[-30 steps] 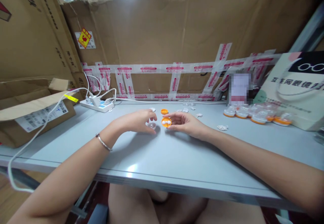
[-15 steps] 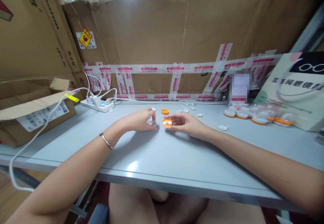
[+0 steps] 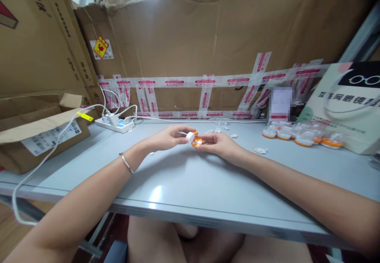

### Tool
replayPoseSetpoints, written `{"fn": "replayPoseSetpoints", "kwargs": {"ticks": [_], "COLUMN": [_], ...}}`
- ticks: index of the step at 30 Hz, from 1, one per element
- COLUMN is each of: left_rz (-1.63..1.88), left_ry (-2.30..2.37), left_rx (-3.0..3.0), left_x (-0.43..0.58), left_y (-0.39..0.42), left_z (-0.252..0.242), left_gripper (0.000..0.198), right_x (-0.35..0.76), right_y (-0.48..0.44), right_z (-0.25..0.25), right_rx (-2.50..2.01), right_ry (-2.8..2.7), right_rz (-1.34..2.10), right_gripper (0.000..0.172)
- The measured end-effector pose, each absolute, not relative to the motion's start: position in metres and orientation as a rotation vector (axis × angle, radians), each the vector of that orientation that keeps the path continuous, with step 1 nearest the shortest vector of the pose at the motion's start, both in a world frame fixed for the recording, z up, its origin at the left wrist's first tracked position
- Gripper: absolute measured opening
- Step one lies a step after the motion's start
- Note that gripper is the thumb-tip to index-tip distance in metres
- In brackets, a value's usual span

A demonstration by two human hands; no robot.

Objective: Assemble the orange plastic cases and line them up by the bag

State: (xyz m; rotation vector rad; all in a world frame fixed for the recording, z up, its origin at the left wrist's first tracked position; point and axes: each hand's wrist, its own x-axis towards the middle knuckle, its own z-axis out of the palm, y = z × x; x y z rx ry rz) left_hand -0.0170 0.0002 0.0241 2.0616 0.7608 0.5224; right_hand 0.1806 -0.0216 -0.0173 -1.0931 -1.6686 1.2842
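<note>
My left hand [image 3: 174,137] pinches a small round white plastic part [image 3: 190,137] between thumb and fingers. It is close against the left side of an orange round cup [image 3: 196,143] with white pieces inside, which my right hand [image 3: 214,144] grips from the right between thumb and fingers. Whether the white part touches the orange cup I cannot tell. Behind the left fingertips shows the edge of a second orange piece [image 3: 195,132], mostly hidden. Small white parts [image 3: 218,130] lie on the grey table [image 3: 190,180] just beyond my right hand.
Several clear-and-orange assembled pieces [image 3: 305,137] stand at the right, before a paper bag [image 3: 341,108]. White parts [image 3: 261,150] lie nearer. On the left are a power strip [image 3: 115,125] with cables and an open cardboard box [image 3: 44,132]. Large cartons [image 3: 190,37] wall off the back.
My left hand has moved right with the white part, up to the orange cup. The right hand stays nearly in place, with the cup tilted slightly differently.
</note>
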Motion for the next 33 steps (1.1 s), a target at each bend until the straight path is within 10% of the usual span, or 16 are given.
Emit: {"fn": "replayPoseSetpoints", "kwargs": {"ticks": [33], "left_rz": [0.698], "left_ry": [0.86], "left_rx": [2.46], "left_x": [-0.003], "left_y": [-0.008], "left_z": [0.01], "left_gripper": [0.014], "right_x": [0.173], "right_y": [-0.03], "right_z": [-0.022], "right_rx": [-1.088], "right_ry": [-1.643], "right_rz": [1.051], "right_gripper": [0.041]}}
